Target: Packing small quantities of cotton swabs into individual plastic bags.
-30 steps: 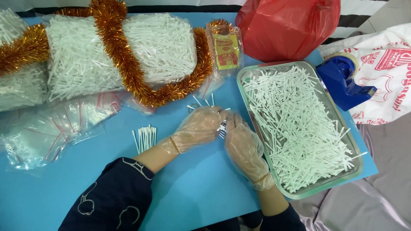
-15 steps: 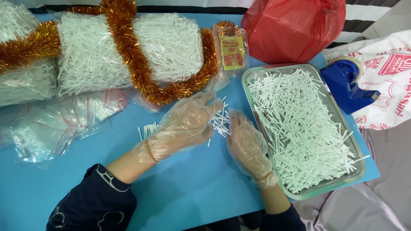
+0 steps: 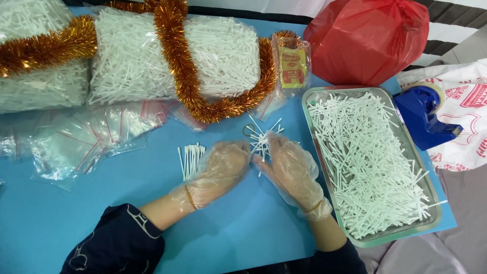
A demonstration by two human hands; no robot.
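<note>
On the blue desk [image 3: 243,228], loose white sticks [image 3: 261,139] are gathered between both gloved hands. Left hand [image 3: 218,170] and right hand [image 3: 291,170] are curled around them; a firm grip cannot be told.

Bright even light, soft faint shadows, sharp focus, slight edge distortion.

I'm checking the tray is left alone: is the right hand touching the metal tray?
Apart. The head view shows blue table between the right hand and the metal tray.
</note>
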